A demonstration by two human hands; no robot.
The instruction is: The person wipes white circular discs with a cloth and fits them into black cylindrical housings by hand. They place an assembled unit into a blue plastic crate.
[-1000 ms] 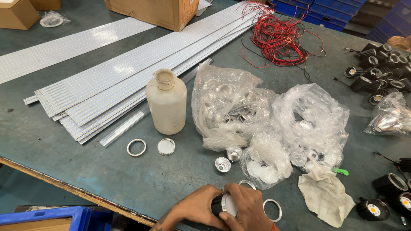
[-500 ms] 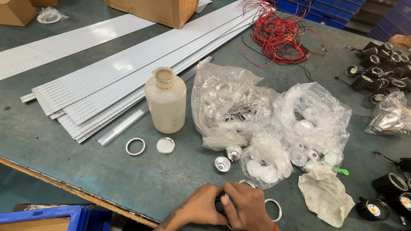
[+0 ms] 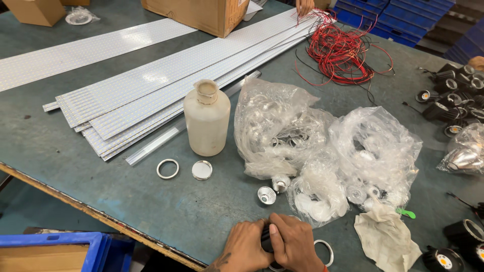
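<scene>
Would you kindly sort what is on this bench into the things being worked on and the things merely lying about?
In hand:
left hand and right hand, closed together around a small dark part
metal ring beside the right hand
small reflector cups

Lying about:
plastic bottle
white strips
red wires
rag

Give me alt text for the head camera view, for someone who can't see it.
Two hands, left hand and right hand, clasp a small dark part at the near edge of a green table. Beyond them stand a cloudy plastic bottle, clear bags of parts, long white strips and tangled red wire.
</scene>
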